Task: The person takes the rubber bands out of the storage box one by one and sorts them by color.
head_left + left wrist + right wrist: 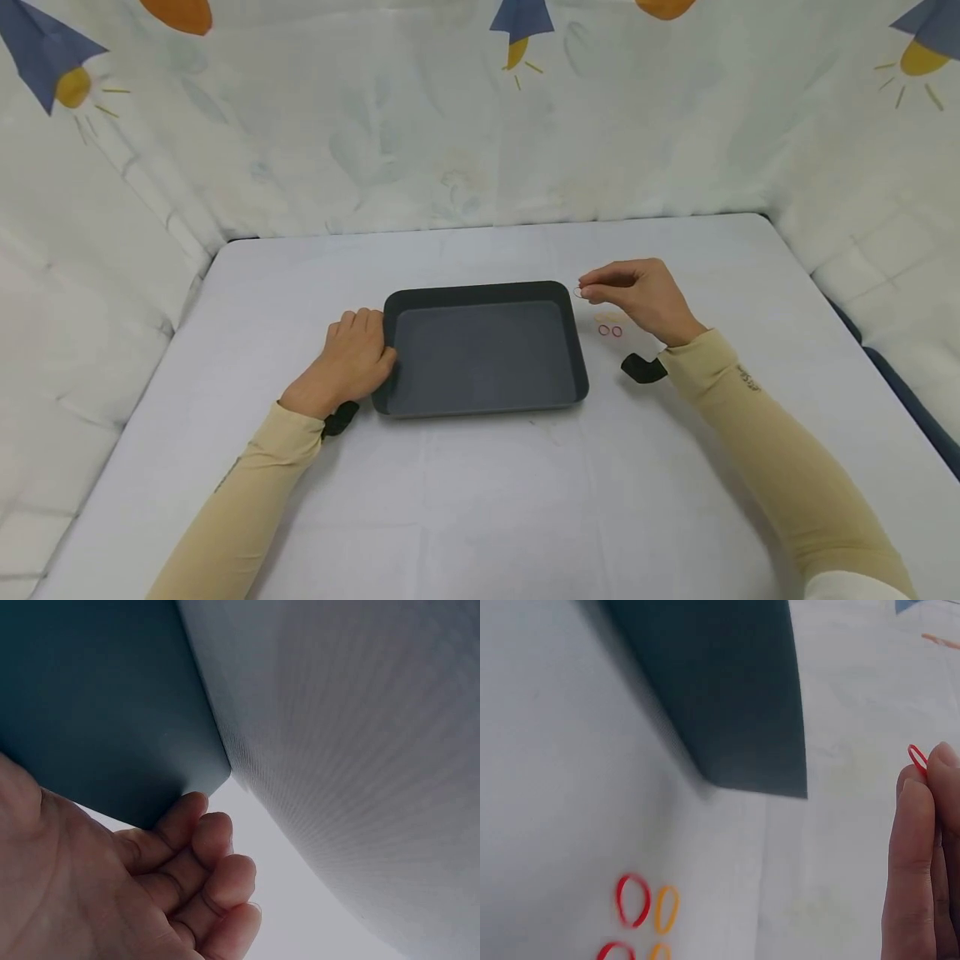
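Observation:
A dark grey rectangular tray [483,354] lies flat on the white tabletop. My left hand [349,358] grips its left side, thumb over the rim and fingers against the outer wall. In the left wrist view, curled fingers [214,881] touch the tray's corner. Just beyond the tray's right rim, my right hand [637,292] pinches a small red rubber band [916,759] between thumb and fingertips, raised above the table. Below that hand lie two red bands [632,900] and two orange bands [666,910], side by side; the orange ones look faint in the head view.
White cloth covers the table [495,508]. A pale patterned curtain [450,125] hangs behind and along both sides. Black wrist mounts [643,368] stick out below each wrist, close to the tabletop.

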Available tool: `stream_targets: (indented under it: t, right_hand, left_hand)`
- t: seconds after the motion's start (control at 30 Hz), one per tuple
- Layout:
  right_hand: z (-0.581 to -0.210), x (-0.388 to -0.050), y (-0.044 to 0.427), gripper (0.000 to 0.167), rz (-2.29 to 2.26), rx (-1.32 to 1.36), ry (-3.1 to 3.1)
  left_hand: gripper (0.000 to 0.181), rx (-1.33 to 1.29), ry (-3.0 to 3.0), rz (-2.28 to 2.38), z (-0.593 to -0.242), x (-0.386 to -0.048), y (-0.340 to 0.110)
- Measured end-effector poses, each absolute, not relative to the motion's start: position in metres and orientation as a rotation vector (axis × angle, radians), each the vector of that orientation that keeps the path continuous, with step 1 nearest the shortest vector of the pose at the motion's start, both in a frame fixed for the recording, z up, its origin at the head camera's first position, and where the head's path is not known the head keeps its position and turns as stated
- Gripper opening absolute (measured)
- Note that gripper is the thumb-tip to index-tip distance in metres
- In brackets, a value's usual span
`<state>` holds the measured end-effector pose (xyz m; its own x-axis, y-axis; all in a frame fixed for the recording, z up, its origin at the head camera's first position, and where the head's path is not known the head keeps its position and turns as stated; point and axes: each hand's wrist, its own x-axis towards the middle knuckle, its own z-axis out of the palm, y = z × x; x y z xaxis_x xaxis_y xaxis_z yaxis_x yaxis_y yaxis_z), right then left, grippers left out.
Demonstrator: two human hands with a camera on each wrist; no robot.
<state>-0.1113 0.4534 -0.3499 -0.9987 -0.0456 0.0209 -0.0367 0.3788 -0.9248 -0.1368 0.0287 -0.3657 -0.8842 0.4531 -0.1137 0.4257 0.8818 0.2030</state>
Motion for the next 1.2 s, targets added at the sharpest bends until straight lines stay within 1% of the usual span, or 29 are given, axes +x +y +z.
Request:
stream_targets:
  t: [0.23, 0.53, 0.8, 1.03, 1.2]
  right_hand:
    - [-0.356, -0.104, 0.470, 0.036, -1.688, 0.005, 2.643]
    - [-0.367, -0.098, 0.489, 0.042, -1.664, 0.070, 2.606]
    - [-0.376, -0.094, 0.502, 0.043, -1.539, 0.160, 2.644]
    - [-0.380, -0.093, 0.508, 0.037, -1.431, 0.183, 2.711]
    - [-0.380, -0.095, 0.511, 0.031, -1.282, 0.183, 2.745]
  left_hand:
    - [0.034, 0.690, 2.902, 0.265, -0.366, -0.137, 0.029]
    - [0.036, 0.692, 2.901, 0.263, -0.366, -0.136, 0.028]
    - [0.035, 0.694, 2.893, 0.259, -0.366, -0.137, 0.029]
    - [0.034, 0.705, 2.893, 0.259, -0.366, -0.138, 0.029]
    - [0.036, 0.687, 2.893, 0.261, -0.367, -0.138, 0.029]
